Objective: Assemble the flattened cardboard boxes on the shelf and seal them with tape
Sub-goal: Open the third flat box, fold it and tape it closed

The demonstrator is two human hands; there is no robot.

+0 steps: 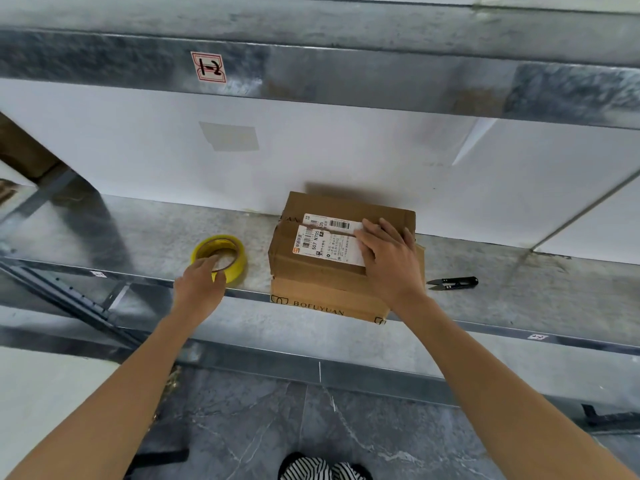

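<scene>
A brown cardboard box (322, 271) stands assembled on the metal shelf (138, 233), its top flaps closed under a white shipping label. My right hand (391, 261) lies flat on the right part of the box top, fingers spread, pressing the flaps down. A yellow tape roll (239, 258) lies flat on the shelf to the left of the box. My left hand (201, 282) reaches over the near rim of the roll; its fingertips touch the rim without closing around it.
Small black thread snips (453, 283) lie on the shelf right of the box. A white wall backs the shelf, and another metal shelf (346, 74) with a "1-2" sticker hangs above. The shelf's front edge runs just below the box.
</scene>
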